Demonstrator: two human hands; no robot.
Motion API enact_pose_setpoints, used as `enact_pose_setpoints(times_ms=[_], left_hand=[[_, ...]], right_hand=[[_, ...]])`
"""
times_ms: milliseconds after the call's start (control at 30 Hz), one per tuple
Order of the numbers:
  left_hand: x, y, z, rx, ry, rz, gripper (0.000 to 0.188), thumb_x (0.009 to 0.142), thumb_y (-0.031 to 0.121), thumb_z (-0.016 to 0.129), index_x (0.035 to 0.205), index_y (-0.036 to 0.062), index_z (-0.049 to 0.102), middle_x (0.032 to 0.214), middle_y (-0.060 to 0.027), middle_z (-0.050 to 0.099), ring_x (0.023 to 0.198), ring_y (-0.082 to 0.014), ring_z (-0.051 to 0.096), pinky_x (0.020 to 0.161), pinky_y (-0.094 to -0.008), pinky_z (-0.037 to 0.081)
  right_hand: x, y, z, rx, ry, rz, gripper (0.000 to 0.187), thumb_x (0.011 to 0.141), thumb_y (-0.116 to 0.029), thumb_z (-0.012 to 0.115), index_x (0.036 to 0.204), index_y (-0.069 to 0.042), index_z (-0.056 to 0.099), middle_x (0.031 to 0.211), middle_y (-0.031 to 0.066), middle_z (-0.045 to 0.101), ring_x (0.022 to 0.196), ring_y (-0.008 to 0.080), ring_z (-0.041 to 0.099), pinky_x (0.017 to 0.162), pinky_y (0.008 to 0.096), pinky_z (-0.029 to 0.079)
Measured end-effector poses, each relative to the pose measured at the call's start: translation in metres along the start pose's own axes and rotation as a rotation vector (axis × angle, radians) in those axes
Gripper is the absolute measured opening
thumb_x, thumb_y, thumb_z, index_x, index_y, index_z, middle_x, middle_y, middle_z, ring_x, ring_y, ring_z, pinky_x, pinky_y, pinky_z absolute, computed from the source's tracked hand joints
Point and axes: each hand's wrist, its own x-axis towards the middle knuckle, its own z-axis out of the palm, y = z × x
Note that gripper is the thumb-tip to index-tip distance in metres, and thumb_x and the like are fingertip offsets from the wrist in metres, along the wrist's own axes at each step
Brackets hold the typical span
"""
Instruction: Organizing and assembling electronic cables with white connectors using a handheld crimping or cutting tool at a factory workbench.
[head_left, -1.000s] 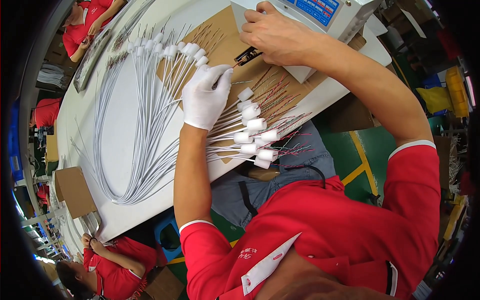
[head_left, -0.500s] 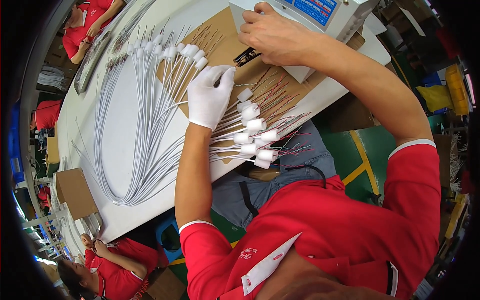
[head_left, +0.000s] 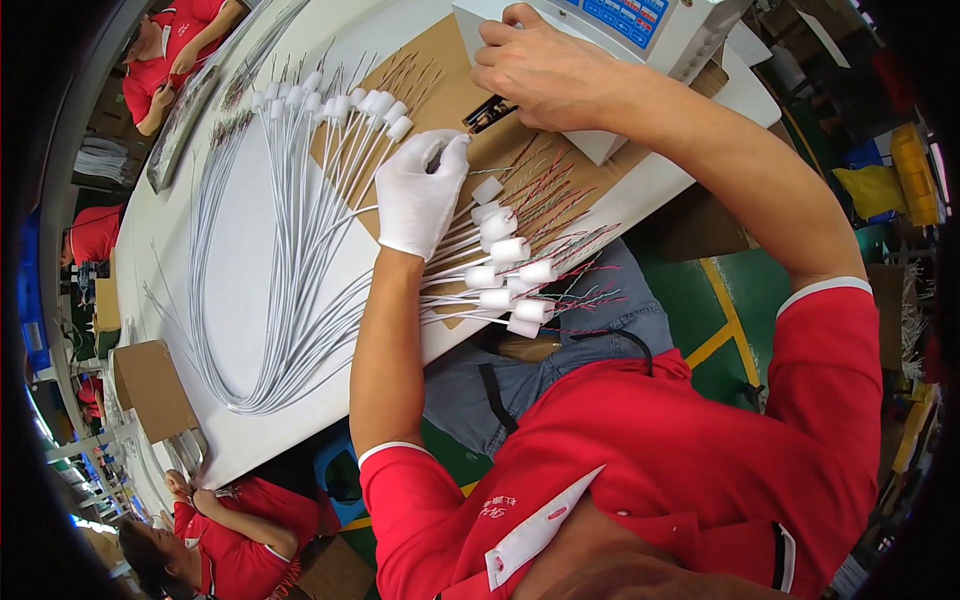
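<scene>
My left hand [head_left: 420, 195], in a white glove, is closed with thumb and forefinger pinched together. A white cable [head_left: 362, 210] runs into it from the left; the pinched tip is hidden. Close to those fingertips is a small dark metal fixture [head_left: 490, 114] at the front of a white machine [head_left: 690, 45]. Bare and curled, my right hand [head_left: 550, 75] rests against the machine just above the fixture; whatever its fingertips grip is hidden. Below my left hand lie several cables with white cylindrical sleeves [head_left: 510, 250] and bared red, green and white wire ends.
Another bundle of sleeved cables [head_left: 290, 200] loops over the white table [head_left: 235, 435] to the left. A brown board [head_left: 440, 60] lies under the work. The machine has a blue keypad [head_left: 625, 18]. Co-workers in red shirts sit at far left and lower left, near a cardboard box [head_left: 155, 390].
Both hands hold nearly the same place. The view has shifted very slightly; the co-worker at lower left has moved a hand a little.
</scene>
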Motion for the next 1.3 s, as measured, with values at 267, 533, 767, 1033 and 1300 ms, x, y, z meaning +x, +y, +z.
enact_pose_setpoints(times_ms=[267,533,767,1033,1300], left_hand=[[0.002,-0.009,0.003,0.127,0.056,0.155,0.011,0.091,0.013,0.074,0.096,0.0037,0.077,0.08,-0.0112,0.07,0.066,-0.0236,0.065,0.068,-0.0331,0.053],[0.009,-0.008,-0.003,0.278,0.055,0.219,0.015,0.09,0.02,0.077,0.095,0.0056,0.076,0.081,-0.0112,0.068,0.068,-0.0276,0.066,0.068,-0.0372,0.054],[0.004,-0.01,-0.015,0.486,0.058,0.301,0.028,0.089,0.027,0.076,0.111,0.0094,0.072,0.096,-0.0154,0.069,0.079,-0.0346,0.069,0.072,-0.0444,0.056],[-0.006,0.001,-0.017,0.549,-0.001,0.214,0.032,0.092,0.03,0.072,0.117,0.0103,0.069,0.104,-0.0184,0.068,0.085,-0.038,0.07,0.073,-0.0483,0.057],[0.001,-0.009,-0.015,0.532,0.007,0.244,0.036,0.093,0.03,0.071,0.122,0.0098,0.067,0.109,-0.0204,0.067,0.088,-0.04,0.07,0.075,-0.0495,0.056]], right_hand=[[0.005,-0.001,-0.018,0.076,-0.125,-0.013,0.015,0.082,-0.007,0.062,0.092,-0.005,0.073,0.097,0.0105,0.07,0.11,0.0294,0.057,0.1,0.0456,0.036],[0.007,0.008,-0.006,0.078,-0.114,-0.009,0.02,0.079,-0.013,0.065,0.094,-0.003,0.07,0.098,0.0149,0.068,0.109,0.0323,0.056,0.101,0.0476,0.036],[-0.001,0.006,0.003,0.36,0.238,0.064,0.035,0.068,-0.021,0.065,0.099,-0.005,0.061,0.1,0.0144,0.062,0.107,0.0333,0.053,0.101,0.0457,0.037],[-0.005,0.002,-0.008,0.38,0.284,0.078,0.035,0.068,-0.021,0.066,0.1,-0.006,0.061,0.101,0.0143,0.061,0.108,0.034,0.052,0.102,0.0467,0.035],[-0.004,0.005,-0.006,0.427,0.226,0.107,0.036,0.068,-0.019,0.066,0.101,-0.005,0.061,0.104,0.0153,0.061,0.111,0.0337,0.052,0.103,0.0459,0.034]])
